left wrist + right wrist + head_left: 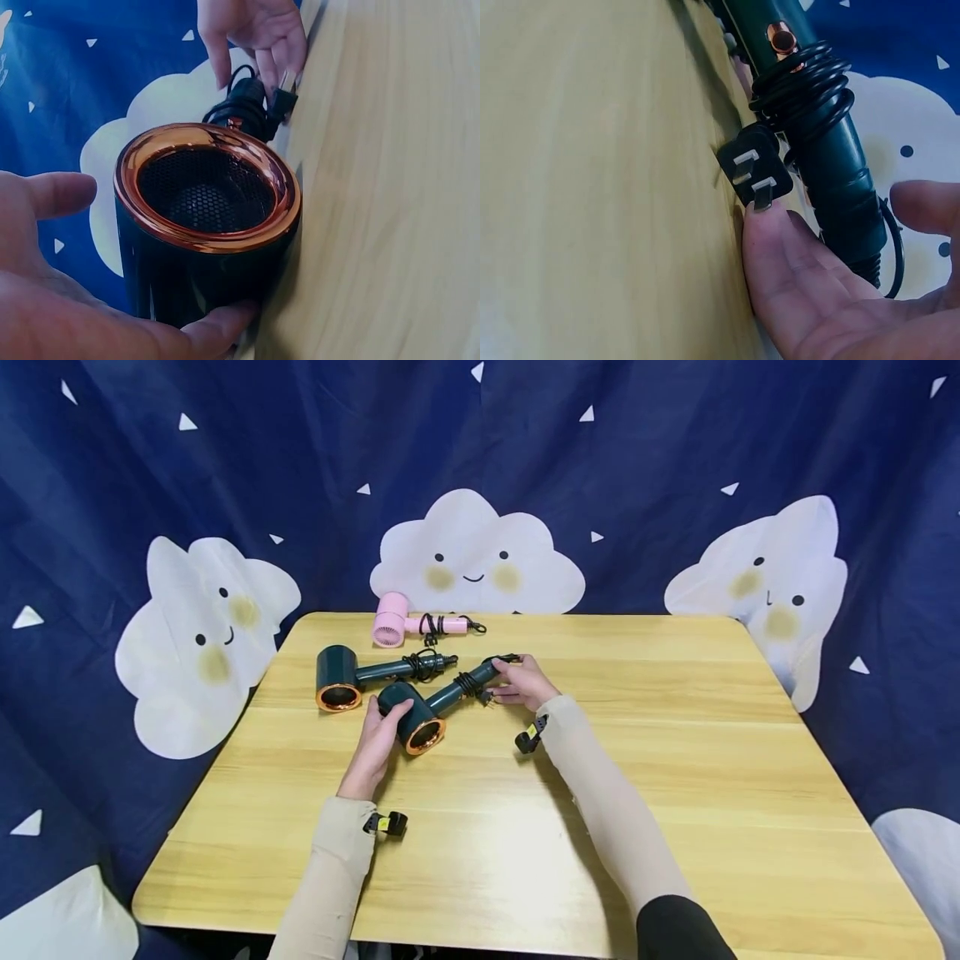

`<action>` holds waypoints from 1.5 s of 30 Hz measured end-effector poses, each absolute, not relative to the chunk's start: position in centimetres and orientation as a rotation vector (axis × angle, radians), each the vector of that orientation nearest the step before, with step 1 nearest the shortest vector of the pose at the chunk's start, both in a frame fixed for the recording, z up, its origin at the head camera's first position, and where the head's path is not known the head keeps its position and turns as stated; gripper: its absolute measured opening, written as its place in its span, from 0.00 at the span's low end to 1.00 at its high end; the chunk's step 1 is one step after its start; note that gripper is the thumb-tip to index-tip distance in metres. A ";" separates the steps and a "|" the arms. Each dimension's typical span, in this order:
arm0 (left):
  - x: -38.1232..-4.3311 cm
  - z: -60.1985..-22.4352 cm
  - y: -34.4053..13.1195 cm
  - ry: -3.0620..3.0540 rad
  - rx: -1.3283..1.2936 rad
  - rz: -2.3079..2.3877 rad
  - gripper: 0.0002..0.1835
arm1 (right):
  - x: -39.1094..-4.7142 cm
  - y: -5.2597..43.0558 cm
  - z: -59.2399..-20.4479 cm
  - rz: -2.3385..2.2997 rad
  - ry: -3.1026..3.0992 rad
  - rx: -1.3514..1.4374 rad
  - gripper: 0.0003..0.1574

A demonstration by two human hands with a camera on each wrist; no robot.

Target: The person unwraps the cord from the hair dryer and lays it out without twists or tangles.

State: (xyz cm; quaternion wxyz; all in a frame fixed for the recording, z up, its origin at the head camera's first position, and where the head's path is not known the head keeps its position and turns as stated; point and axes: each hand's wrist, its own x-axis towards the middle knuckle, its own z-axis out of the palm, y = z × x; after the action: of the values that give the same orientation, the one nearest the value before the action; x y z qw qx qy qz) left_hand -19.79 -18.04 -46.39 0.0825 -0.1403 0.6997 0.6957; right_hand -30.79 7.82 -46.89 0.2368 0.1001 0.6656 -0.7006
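Observation:
A dark green hair dryer (405, 703) with a copper ring round its mesh end lies at a slant on the table, black cord wound round its handle. Beside its barrel is my left hand (375, 739), thumb standing off and fingers reaching along the lower side, as the left wrist view shows. My right hand (527, 682) is at the handle end. In the right wrist view its fingers (810, 277) lie fairly straight along the handle beside the two-pin plug (756, 166), the thumb apart from the handle.
A second dark green hair dryer (337, 677) lies just behind to the left. Farther back, a pink hair dryer (392, 618) with a wound black cord lies near the far edge of the wooden table (675, 777). A blue curtain (637, 460) with clouds hangs behind.

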 end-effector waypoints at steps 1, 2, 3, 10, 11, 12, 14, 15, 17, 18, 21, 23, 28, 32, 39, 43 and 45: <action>-20.0 -46.4 -18.0 2.094 -0.413 2.071 0.54 | -30.7 8.0 -46.9 -1.930 1.817 0.282 0.44; -20.1 -46.4 -18.0 2.098 -0.415 2.063 0.54 | -30.7 8.1 -46.9 -1.936 1.809 0.287 0.41; -20.3 -46.4 -18.1 2.107 -0.413 2.046 0.53 | -30.6 8.3 -46.9 -1.940 1.802 0.289 0.38; -21.2 -46.4 -18.3 2.203 -0.377 1.904 0.51 | -30.2 9.6 -47.3 -1.985 1.691 0.253 0.29; -21.3 -46.5 -18.4 2.206 -0.364 1.898 0.50 | -30.1 9.8 -47.3 -1.996 1.671 0.250 0.29; -21.5 -46.5 -18.4 2.211 -0.355 1.887 0.50 | -30.0 10.0 -47.3 -2.007 1.654 0.252 0.29; -21.8 -46.5 -18.3 2.222 -0.335 1.867 0.49 | -29.8 10.4 -47.3 -2.023 1.632 0.247 0.29; -21.9 -46.5 -18.3 2.230 -0.325 1.855 0.49 | -29.6 10.5 -47.4 -2.033 1.621 0.249 0.30; -22.2 -46.4 -18.2 2.249 -0.315 1.834 0.49 | -29.4 10.8 -47.5 -2.049 1.606 0.255 0.30; -22.3 -46.4 -18.1 2.262 -0.313 1.822 0.49 | -29.3 10.9 -47.5 -2.058 1.599 0.260 0.30; -22.5 -46.2 -17.8 2.304 -0.306 1.783 0.49 | -29.0 11.2 -47.7 -2.084 1.579 0.281 0.29; -22.7 -46.0 -17.7 2.336 -0.300 1.755 0.49 | -28.8 11.4 -47.7 -2.108 1.562 0.293 0.28; -23.1 -45.0 -17.6 2.405 -0.243 1.688 0.48 | -28.4 11.8 -47.5 -2.184 1.518 0.306 0.27; -23.7 -43.9 -17.5 2.460 -0.191 1.633 0.46 | -27.9 12.2 -47.1 -2.254 1.490 0.299 0.26; -24.8 -42.9 -17.4 2.518 -0.138 1.591 0.43 | -27.3 12.5 -46.6 -2.324 1.464 0.307 0.26; -25.5 -42.3 -17.2 2.522 -0.104 1.611 0.42 | -26.9 12.9 -46.0 -2.334 1.528 0.308 0.27; -25.9 -42.1 -17.2 2.537 -0.091 1.596 0.41 | -26.9 13.1 -45.7 -2.346 1.562 0.305 0.28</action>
State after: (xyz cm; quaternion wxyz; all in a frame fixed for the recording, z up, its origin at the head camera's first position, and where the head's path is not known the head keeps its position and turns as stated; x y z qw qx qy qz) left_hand -25.85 -17.17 -42.12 0.0712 -0.0303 0.8439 0.5308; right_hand -26.89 13.13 -45.66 0.1529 0.1063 0.5446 -0.8178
